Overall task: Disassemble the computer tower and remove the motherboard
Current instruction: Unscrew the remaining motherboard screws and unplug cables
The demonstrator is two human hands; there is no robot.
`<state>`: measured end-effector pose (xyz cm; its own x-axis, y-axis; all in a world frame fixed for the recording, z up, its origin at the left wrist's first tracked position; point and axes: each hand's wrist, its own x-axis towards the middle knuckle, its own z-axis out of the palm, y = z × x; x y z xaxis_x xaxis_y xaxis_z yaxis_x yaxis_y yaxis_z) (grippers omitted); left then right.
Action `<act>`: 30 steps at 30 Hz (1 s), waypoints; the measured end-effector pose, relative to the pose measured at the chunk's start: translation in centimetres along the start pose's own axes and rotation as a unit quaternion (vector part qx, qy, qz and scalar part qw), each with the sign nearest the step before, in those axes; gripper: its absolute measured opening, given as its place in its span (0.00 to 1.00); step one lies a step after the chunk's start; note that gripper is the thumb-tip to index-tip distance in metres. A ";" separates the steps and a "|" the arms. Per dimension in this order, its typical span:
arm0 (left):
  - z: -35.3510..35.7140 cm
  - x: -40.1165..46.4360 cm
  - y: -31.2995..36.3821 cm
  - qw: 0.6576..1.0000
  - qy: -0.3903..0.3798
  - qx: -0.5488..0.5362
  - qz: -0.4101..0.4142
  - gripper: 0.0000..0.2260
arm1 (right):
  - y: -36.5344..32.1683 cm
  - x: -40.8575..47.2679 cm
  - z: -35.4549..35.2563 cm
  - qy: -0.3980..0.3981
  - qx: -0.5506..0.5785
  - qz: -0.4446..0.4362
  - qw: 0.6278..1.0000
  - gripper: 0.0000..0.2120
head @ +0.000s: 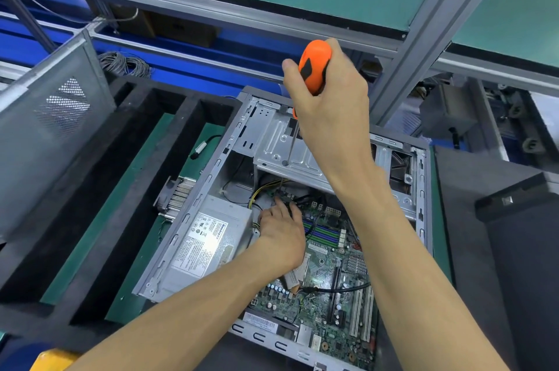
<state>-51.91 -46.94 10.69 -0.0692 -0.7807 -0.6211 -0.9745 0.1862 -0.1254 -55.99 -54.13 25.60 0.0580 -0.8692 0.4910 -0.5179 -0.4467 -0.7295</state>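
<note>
At the far left of the frame a grey perforated side panel [45, 128] leans upright, and just right of it lies a black foam tray [99, 189] with long slots showing green beneath. A finned heatsink [178, 195] rests in the tray against the left wall of the open computer tower [193, 204], which lies on its side at the centre. Inside its left half sits the silver power supply [205, 243] with a white label. The left hand [282, 237] reaches down just right of the power supply, fingers curled in among the yellow and black cables [257, 193]; whether they pinch anything cannot be told. The green motherboard [329, 289] fills the lower right of the case, still seated inside. Above it, the right hand [329, 104] is clenched around the orange handle of a screwdriver [313, 68], whose shaft points down with its tip on the metal drive cage [278, 140]. A black foam block [499, 234] sits at the far right.
</note>
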 end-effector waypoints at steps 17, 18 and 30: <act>-6.5 -5.8 -6.6 0.972 -0.037 -0.159 0.168 0.18 | 1.2 -1.2 -1.2 -0.089 0.187 0.056 0.977 0.13; -7.8 -6.6 -8.2 0.968 -0.021 -0.184 0.170 0.17 | 1.6 -1.3 -1.2 -0.095 0.212 0.058 0.971 0.15; -16.3 -8.7 -11.5 0.717 0.489 -0.402 0.292 0.13 | 2.3 -0.5 1.3 -0.100 0.411 0.188 0.887 0.21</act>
<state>-43.63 -52.01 30.13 -0.2502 -0.8274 0.5027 -0.4992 0.5551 0.6653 -56.12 -54.99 23.13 0.2054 -0.9730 0.1050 0.2586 -0.0495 -0.9647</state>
